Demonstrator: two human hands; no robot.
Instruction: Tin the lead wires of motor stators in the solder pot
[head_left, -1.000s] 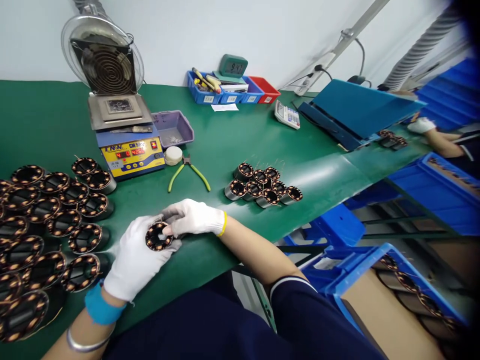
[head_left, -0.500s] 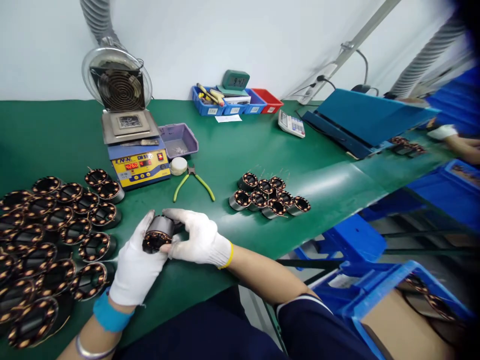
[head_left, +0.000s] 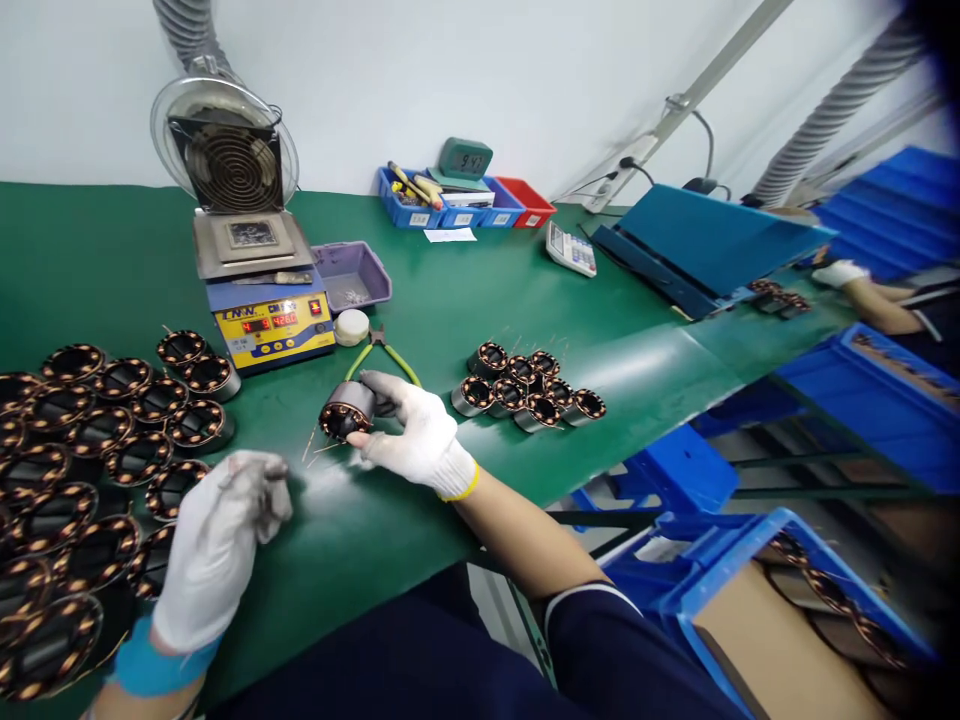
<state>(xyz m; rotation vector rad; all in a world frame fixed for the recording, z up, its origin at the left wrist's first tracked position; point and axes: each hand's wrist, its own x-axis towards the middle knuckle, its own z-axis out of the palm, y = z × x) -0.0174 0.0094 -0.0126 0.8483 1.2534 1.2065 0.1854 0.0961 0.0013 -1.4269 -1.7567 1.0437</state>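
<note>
Copper-wound stator (head_left: pixel 347 405), left of frame centre, pinched thumb-to-fingers by right hand (head_left: pixel 416 430); could be dropped if pinch slips, wire leads (head_left: pixel 326 449) bent if bench (head_left: pixel 450 300) struck. Left hand (head_left: pixel 221 540) half-curled, contents cannot be told.

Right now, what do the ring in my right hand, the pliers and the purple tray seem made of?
Ring in your right hand: satin grey shell, probably steel from its soft sheen; the orange-brown windings look like copper. Pliers: smooth, glossy green handles, probably plastic-coated; darker head, likely metal. Purple tray: matte, likely moulded plastic, given its rounded rim.
</note>
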